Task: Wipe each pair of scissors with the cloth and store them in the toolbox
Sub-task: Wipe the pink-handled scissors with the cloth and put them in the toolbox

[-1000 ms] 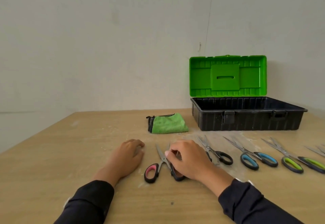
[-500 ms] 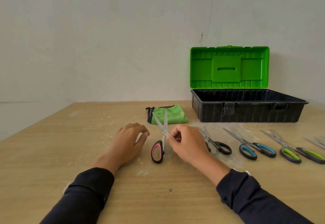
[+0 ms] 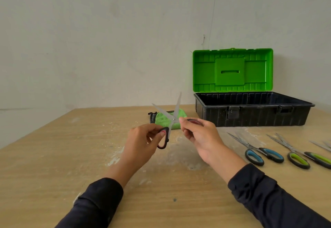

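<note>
Now I hold the pink scissors (image 3: 170,120) up over the table (image 3: 53,156), blades spread, my left hand (image 3: 143,141) and right hand (image 3: 198,134) each pinching a handle. Wiping comes next, so one hand must free itself for the cloth (image 3: 162,119) just behind.

Long dark navy sleeves (image 3: 279,197)

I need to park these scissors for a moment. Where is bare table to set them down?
Bare table lies left of the left hand, out to the left edge, and along the near edge between the sleeves. Crowded: right of the right hand, where the blue-handled scissors and green-handled scissors lie before the toolbox. The cloth lies behind the hands.
</note>
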A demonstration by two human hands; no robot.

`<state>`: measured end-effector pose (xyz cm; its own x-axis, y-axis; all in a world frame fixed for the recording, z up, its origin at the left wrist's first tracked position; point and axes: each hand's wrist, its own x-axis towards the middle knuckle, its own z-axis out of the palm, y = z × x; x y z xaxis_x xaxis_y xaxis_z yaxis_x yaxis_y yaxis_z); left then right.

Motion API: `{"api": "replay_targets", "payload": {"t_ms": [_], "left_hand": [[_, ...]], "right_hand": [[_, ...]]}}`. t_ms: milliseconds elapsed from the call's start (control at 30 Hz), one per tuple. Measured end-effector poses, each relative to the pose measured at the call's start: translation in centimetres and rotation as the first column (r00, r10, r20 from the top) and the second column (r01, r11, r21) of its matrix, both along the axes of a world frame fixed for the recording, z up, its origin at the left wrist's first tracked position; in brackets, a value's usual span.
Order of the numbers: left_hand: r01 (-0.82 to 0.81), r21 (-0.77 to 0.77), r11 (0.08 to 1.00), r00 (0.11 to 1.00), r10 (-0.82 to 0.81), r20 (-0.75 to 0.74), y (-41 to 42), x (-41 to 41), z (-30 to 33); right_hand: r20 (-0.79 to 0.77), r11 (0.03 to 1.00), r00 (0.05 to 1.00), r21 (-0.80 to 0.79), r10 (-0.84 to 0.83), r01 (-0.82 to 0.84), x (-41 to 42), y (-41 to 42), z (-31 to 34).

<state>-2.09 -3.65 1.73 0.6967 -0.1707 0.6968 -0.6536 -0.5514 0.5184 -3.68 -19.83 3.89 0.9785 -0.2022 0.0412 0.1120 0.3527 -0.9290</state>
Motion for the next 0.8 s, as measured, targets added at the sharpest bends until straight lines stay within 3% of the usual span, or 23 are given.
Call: {"api": "replay_targets", "payload": {"t_ms": [100,200,267,333,400,667,800], "left_hand": [[-0.019,-0.105,0.994,0.999,0.022,0.025,-0.6,-0.4,0.8],[-0.024,-0.119,0.993,0.998,0.031,0.06,-1.1,-0.8,1.3],[-0.021,-0.105,0.994,0.996,0.03,0.087,-1.2,-0.9,1.4],[-0.021,-0.086,0.996,0.993,0.031,0.116,-1.1,-0.9,1.5],[-0.019,-0.074,0.997,0.992,0.028,0.126,-1.1,-0.8,1.5],[-0.035,-0.032,0.999,0.995,0.038,0.089,-2.2,2.3,3.2],[-0.063,0.161,0.985,0.997,0.056,0.045,-3.7,6.5,2.1]], "right_hand": [[0.003,0.944,1.0,0.33,0.013,-0.013,-0.1,-0.1,0.8],[0.024,0.877,1.0,0.48,-0.002,-0.01,-0.1,0.2,1.1],[0.023,0.918,1.0,0.398,-0.021,0.01,-0.2,0.6,1.1],[0.025,0.986,0.997,0.153,-0.069,0.065,0.1,0.8,0.8],[0.057,0.993,0.991,-0.019,-0.118,0.119,0.3,0.9,0.7],[0.075,0.963,0.964,-0.067,-0.256,0.261,3.2,-1.2,2.3],[0.142,0.885,0.897,-0.156,-0.418,0.438,6.6,-4.1,4.0]]}}
